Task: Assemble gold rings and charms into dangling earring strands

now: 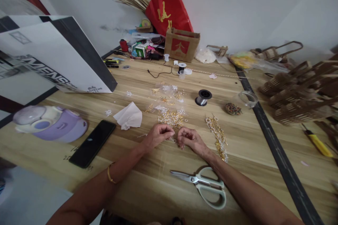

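Observation:
My left hand (pixel 157 135) and my right hand (pixel 188 137) rest close together on the wooden table (pixel 137 190), both with fingers curled in a pinch. Between them lie tiny gold pieces (pixel 172 140); what each pinch holds is too small to make out. Just beyond my hands sits a heap of small gold findings (pixel 171 117). A gold chain strip (pixel 218 137) runs along the right of my right wrist. A gold bangle (pixel 110 175) circles my left forearm.
White-handled scissors (pixel 204 184) lie near my right forearm. A black phone (pixel 92 142), a crumpled tissue (pixel 129 116) and a lilac container (pixel 49 123) are to the left. A thread spool (pixel 203 97), a bead dish (pixel 233 109), bags and wooden baskets (pixel 298 95) stand farther back.

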The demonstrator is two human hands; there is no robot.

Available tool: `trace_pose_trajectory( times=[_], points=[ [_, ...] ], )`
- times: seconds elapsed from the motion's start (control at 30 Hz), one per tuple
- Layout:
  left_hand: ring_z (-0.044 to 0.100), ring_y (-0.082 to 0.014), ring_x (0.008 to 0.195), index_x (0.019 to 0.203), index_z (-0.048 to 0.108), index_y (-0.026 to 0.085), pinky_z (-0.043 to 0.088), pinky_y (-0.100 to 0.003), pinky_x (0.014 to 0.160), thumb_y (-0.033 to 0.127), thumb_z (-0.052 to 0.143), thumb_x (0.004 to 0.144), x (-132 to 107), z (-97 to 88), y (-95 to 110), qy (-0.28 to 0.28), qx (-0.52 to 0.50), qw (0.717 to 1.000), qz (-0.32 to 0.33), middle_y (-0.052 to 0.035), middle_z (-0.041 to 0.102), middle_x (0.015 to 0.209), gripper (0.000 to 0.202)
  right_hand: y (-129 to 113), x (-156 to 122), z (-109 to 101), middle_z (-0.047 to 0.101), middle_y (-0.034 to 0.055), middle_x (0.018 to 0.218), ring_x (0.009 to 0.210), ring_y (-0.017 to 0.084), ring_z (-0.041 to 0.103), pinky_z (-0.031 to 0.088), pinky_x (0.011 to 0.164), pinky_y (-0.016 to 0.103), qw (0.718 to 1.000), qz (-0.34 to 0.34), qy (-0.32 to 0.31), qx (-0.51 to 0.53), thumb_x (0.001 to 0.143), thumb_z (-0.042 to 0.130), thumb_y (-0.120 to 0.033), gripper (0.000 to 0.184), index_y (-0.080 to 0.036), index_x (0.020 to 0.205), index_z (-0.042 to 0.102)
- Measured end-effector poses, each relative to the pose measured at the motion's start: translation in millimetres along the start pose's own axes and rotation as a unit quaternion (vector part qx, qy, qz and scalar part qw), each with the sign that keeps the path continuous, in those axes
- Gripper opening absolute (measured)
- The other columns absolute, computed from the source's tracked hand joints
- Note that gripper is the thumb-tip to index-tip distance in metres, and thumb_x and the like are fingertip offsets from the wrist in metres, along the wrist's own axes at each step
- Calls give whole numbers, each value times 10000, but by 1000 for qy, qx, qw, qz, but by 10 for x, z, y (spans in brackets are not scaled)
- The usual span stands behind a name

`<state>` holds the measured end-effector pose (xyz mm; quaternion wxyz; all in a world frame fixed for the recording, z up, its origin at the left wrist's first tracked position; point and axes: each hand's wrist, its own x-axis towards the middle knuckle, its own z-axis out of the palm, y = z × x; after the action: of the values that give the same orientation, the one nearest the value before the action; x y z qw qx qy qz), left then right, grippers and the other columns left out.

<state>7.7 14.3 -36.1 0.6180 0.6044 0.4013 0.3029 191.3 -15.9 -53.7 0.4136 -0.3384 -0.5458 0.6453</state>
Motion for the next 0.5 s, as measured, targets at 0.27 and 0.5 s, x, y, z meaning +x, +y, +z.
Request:
trace_pose_trajectory(
  times=[0.27,0.5],
  points=[
    [486,-83,553,715,626,102,380,-200,551,309,654,685,4,16,-17,15,0,1000,-6,14,553,588,211,-13,4,9,544,-34,526,446,76,490,436,459,197,1000,-3,-2,2,780,636,-361,240,-151,716,540],
    [483,-87,563,701,630,106,374,-198,547,290,655,684,-7,30,10,32,8,999,12,10,556,590,187,-16,3,7,544,-31,532,442,72,488,435,457,193,1000,-6,-3,4,779,640,-337,223,-145,714,547]
  ],
)
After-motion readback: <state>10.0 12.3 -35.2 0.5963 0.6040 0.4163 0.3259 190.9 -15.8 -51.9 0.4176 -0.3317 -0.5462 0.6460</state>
